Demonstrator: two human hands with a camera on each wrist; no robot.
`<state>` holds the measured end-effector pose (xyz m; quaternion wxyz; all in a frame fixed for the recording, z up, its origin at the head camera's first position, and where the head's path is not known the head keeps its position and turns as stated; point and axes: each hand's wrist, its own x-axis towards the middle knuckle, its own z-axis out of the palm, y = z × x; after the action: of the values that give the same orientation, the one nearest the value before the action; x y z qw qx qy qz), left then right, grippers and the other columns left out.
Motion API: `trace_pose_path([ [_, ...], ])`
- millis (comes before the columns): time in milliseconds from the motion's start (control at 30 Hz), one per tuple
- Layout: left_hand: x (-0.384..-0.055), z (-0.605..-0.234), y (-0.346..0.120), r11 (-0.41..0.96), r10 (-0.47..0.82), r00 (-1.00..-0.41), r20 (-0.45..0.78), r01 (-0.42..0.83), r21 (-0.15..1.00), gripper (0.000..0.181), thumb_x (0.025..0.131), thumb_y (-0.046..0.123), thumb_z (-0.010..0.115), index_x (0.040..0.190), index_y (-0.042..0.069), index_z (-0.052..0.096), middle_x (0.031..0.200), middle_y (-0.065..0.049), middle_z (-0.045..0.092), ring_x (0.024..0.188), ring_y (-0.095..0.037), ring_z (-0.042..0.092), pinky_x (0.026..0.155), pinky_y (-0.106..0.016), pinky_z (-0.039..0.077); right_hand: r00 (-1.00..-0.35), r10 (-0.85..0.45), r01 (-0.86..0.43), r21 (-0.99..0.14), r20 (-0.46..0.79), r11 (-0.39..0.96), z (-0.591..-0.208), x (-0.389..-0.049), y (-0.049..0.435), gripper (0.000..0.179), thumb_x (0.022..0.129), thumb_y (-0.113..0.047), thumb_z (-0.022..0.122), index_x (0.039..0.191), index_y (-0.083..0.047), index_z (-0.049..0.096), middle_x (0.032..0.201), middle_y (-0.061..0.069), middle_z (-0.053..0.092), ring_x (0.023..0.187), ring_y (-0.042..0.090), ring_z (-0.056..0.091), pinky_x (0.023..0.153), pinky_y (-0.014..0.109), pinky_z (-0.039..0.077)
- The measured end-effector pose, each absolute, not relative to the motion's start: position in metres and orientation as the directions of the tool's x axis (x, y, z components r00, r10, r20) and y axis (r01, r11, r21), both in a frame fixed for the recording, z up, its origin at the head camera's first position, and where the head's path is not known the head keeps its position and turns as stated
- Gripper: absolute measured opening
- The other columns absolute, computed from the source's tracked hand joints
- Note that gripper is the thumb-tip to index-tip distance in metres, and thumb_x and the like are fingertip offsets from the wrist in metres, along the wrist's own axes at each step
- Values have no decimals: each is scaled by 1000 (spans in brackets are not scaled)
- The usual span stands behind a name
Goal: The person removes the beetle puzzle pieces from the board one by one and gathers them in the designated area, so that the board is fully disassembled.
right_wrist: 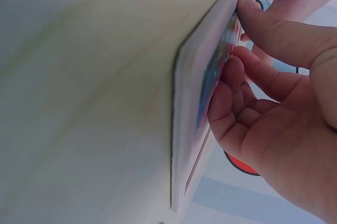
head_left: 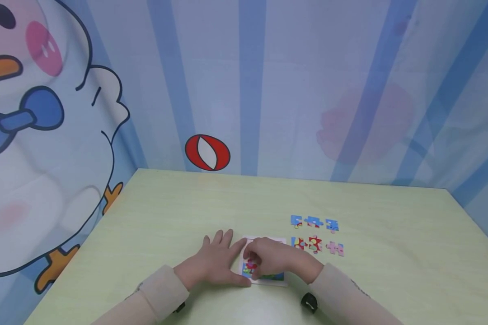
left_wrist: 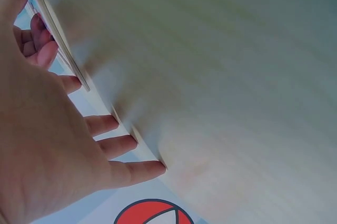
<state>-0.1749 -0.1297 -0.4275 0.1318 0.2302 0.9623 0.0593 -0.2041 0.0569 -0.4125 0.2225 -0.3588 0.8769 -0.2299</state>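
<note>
A small picture puzzle board (head_left: 268, 283) with a pale border lies on the table, its lower part showing a coloured flower picture. My left hand (head_left: 215, 263) spreads its fingers on the table at the board's left side; thumb and index finger touch the edge. In the left wrist view the other fingertips of my left hand (left_wrist: 68, 129) rest on the tabletop. My right hand (head_left: 271, 257) bends over the board and covers much of it. Thumb and index finger of the right hand (right_wrist: 263, 92) stand apart at the picture surface, the others curled; I cannot tell whether they grip a piece.
Loose puzzle pieces lie right of the board in two rows: a back row with a blue piece (head_left: 313, 221) in its middle, and a front row with a red piece (head_left: 315, 244) and a pink piece (head_left: 335, 248). A printed curtain (head_left: 284, 90) hangs behind the table (head_left: 179, 203).
</note>
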Motion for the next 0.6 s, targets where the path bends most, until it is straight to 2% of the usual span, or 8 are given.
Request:
trace_pose_path([
  [300, -176, -428, -129, 888, 458, -859, -228, 431, 161, 102, 74, 79, 55, 152, 17, 31, 153, -23, 25, 138, -42, 24, 101, -69, 24, -639, -739, -535, -568, -212, 625, -414, -206, 57, 23, 75, -10, 82, 94, -7, 68, 77, -6, 56, 71, 6, 48, 67, 22, 43],
  [600, -175, -428, -130, 885, 464, -857, -224, 436, 163, 102, 74, 79, 54, 152, 17, 31, 153, -23, 26, 138, -42, 25, 101, -68, 24, -637, -740, -522, -586, -216, 620, -413, -207, 56, 24, 74, -8, 82, 92, -8, 65, 78, -4, 55, 72, 8, 49, 68, 21, 44],
])
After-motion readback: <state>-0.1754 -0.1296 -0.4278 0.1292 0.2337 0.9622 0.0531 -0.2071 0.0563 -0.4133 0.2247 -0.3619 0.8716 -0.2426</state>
